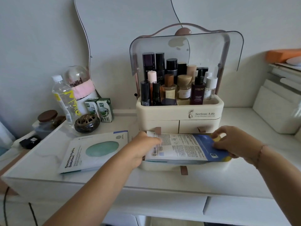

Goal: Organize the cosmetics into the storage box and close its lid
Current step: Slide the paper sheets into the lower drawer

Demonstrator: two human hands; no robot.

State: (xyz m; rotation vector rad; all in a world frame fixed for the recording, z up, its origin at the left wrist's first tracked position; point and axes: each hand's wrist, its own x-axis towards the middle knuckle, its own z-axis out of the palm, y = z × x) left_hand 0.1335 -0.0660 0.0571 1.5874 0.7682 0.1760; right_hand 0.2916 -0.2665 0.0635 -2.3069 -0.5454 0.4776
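A cream storage box (166,112) stands on the white table, its clear lid (208,46) swung up and open. Several bottles (197,90) fill its top compartment. Its bottom drawer (164,167) is pulled out toward me. A stack of blue and white face mask packets (184,146) lies over the drawer. My left hand (143,145) grips the stack's left end. My right hand (231,141) pinches its right end. Another pile of mask packets (96,150), printed "Soothing Hydra Solution", lies on the table to the left of the drawer.
At the back left stand a water bottle (64,97), two milk cartons (104,110), a dark incense burner (87,123), a brown-lidded jar (47,118) and a mirror (114,30). White containers (275,110) sit at the right. The table's front edge (162,191) runs below my arms.
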